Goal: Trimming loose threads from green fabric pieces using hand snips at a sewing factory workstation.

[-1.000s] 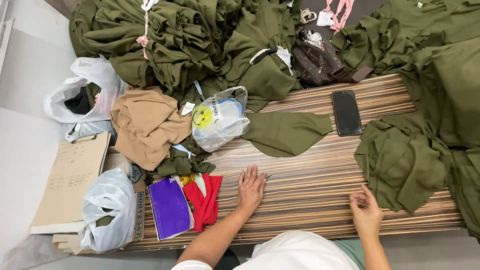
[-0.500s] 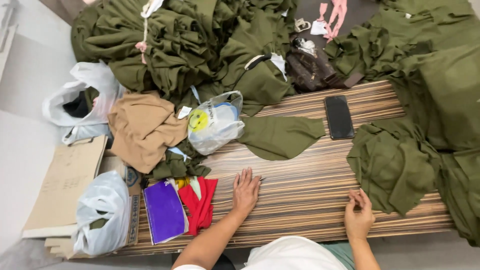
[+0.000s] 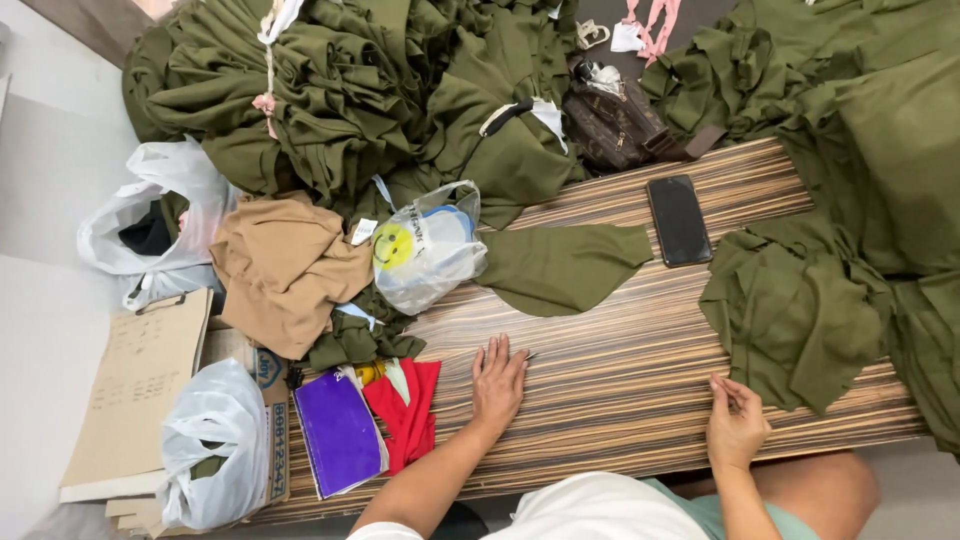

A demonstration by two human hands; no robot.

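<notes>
Our left hand (image 3: 497, 380) flat, released, frame centre on striped table (image 3: 620, 370); right hand (image 3: 736, 425) pinching small item, kind unclear, beside olive fabric (image 3: 800, 320). We keep cloth flat.

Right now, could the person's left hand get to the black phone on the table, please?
Probably yes: the left hand lies flat on the striped table, and only bare tabletop separates it from the black phone.

left hand (image 3: 497, 382) is lying flat on the striped wooden table (image 3: 620, 400) | red cloth (image 3: 408, 415) and purple booklet (image 3: 338, 432) are lying left of it | right hand (image 3: 735, 425) is touching the olive-green fabric pile (image 3: 800, 310) | black flat phone (image 3: 679, 220) is lying behind, beside the single olive-green fabric piece (image 3: 560, 268)
</notes>
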